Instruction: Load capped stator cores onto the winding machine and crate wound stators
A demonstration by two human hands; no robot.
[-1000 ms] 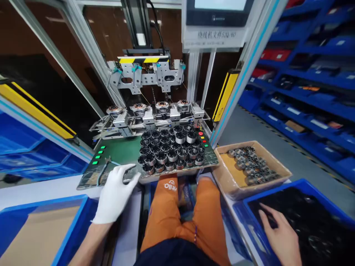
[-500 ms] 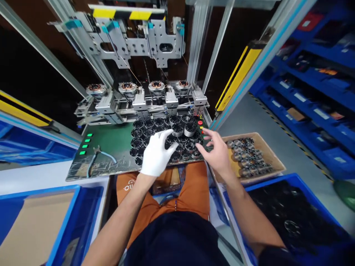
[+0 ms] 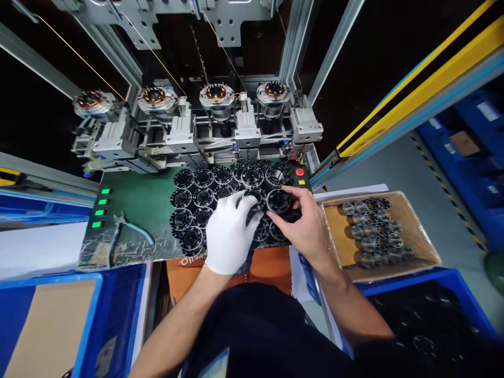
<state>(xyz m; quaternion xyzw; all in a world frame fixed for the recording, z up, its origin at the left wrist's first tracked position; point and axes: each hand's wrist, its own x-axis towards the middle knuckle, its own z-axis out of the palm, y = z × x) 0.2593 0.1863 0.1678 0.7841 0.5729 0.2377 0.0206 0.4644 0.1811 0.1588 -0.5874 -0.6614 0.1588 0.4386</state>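
Black-and-metal ring-shaped stator cores (image 3: 181, 198) stand packed in rows on the green worktop (image 3: 134, 184), with a few stacked on top of others. My left hand (image 3: 229, 233), in a white glove, curls its thumb and fingers around one upper stator core (image 3: 255, 198). Bare, my right hand (image 3: 307, 224) grips the neighbouring upper core (image 3: 279, 201) between thumb and fingers from its right side. Both hands are close together at the right part of the group. My gloved hand hides some cores beneath it.
Behind the cores, a winding machine holds several copper-wound stators (image 3: 216, 93). Pliers (image 3: 120, 231) lie at the worktop's left. To the right stand a cardboard box (image 3: 417, 226) of metal rings and a blue bin (image 3: 464, 294) of black parts. A red button (image 3: 300, 172) sits at the right edge.
My hands have come inward and closed around two upper stator cores; before, they were open on either side. The view has shifted closer and lower.
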